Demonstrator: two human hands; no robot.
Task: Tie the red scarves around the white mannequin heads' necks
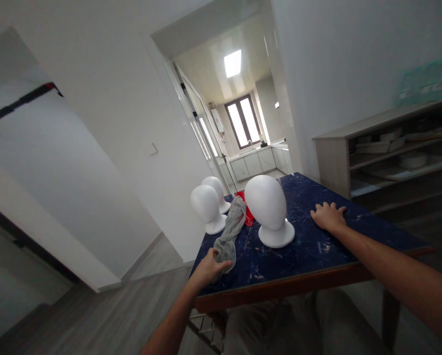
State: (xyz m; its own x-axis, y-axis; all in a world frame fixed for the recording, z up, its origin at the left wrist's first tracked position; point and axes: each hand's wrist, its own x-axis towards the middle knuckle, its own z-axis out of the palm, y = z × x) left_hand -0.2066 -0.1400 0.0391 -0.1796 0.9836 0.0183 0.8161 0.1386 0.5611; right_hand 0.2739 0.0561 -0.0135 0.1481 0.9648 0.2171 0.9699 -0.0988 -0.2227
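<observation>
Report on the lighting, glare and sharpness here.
Head view: the ceiling light panel and kitchen window glare white; head view: the lower corners fall dark, and upright lines lean; head view: the turquoise translucent items at far right look smeared, while the largest white mannequin head has a clearer outline and the gray cloth shows its folds.

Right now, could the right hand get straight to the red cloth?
Probably not directly: the nearest white head form stands between the right hand and the red cloth, so reaching around or over it seems necessary.
</observation>
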